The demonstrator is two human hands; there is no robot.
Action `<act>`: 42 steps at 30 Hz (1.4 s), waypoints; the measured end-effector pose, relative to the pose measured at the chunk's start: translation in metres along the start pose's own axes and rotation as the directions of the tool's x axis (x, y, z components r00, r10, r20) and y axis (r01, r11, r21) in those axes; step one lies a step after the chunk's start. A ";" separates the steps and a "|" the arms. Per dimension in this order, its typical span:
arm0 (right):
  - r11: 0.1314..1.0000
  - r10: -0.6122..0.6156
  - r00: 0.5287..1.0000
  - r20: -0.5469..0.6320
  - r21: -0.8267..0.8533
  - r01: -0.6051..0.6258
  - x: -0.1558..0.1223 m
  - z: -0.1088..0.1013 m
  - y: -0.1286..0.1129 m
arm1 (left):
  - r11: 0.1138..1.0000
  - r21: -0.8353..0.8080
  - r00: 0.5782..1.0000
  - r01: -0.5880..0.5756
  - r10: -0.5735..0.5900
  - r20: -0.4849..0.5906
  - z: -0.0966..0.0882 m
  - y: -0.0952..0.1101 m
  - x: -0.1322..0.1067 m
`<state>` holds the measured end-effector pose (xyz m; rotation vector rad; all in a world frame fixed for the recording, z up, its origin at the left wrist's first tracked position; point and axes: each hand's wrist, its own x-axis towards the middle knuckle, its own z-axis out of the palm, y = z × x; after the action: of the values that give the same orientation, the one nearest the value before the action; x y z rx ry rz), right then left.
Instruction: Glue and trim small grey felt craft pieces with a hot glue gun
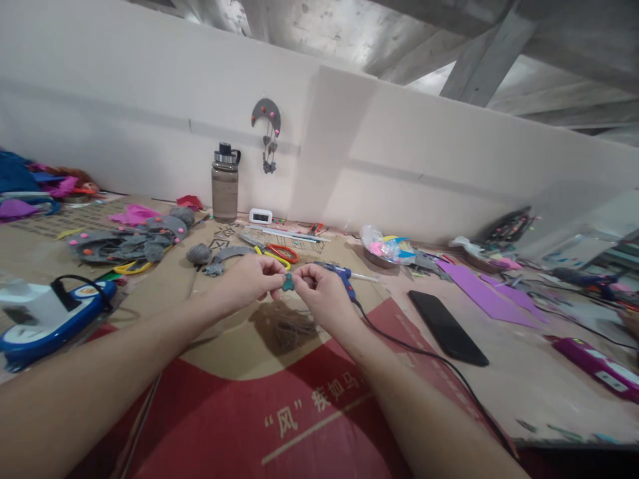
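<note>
Cardboard point(224, 426), red and tan with printed characters, spreads over the lower middle of the frame. Small teal piece point(288, 283), possibly felt, is held above it near the frame's centre. Left hand point(252, 283) pinches it from its left edge, right hand point(324, 293) from its right; fingertips nearly meeting, both clamped on the same piece. Other fingers curl in, so whether the right also hides something greyish cannot be told.

Step in hand, as I judge it: close two-handed fingertip handling, perhaps shaping or pressing. Next move would seem to call for light, even pinches, the piece squared up between the fingertips before either hand lets go.

Orientation: outline half covered. Visible part looks a little taller than wide, faced roughly toward the camera; a pointed end or true long axis cannot be made out.

Surroundings: bundle of grey cord point(294, 329) below the hands, apart from them. Blue glue gun point(344, 274) just beyond the right hand, black cable point(424, 349) trailing to lower right. Yellow-handled scissors point(272, 256) and grey yarn ball point(198, 254) beyond the left hand. Black phone point(446, 326) on the table point(524, 392), right of centre. Grey crescent hanging point(267, 116) on the wall, upper middle.
</note>
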<state>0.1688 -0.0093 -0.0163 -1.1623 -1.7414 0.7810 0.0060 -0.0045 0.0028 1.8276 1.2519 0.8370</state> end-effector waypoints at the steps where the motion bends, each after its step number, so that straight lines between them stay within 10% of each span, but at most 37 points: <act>1: 1.000 -0.005 1.000 -0.003 0.000 0.005 0.000 0.000 0.000 | 1.000 0.017 1.000 -0.004 0.004 -0.010 0.000 0.000 0.000; 11: 0.999 0.039 0.998 -0.053 0.031 -0.037 0.007 -0.010 0.003 | 0.953 -0.301 0.994 0.023 0.011 0.111 -0.001 0.007 -0.002; 25: 0.999 -0.031 0.999 -0.010 0.032 0.031 -0.002 -0.002 -0.003 | 0.986 -0.165 0.999 0.024 -0.031 -0.038 0.003 -0.001 0.001; 34: 0.999 -0.011 0.999 -0.035 0.030 0.013 0.005 -0.008 0.004 | 0.916 -0.395 0.990 0.067 -0.011 0.142 0.000 0.001 -0.001; 42: 0.980 -0.020 1.000 -0.010 0.199 0.022 0.004 -0.006 0.001 | 0.927 -0.373 0.998 0.040 -0.052 -0.023 0.000 -0.001 0.002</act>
<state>0.1737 -0.0045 -0.0137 -1.0094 -1.6256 0.9145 0.0063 -0.0029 0.0017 1.4793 1.0651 1.0060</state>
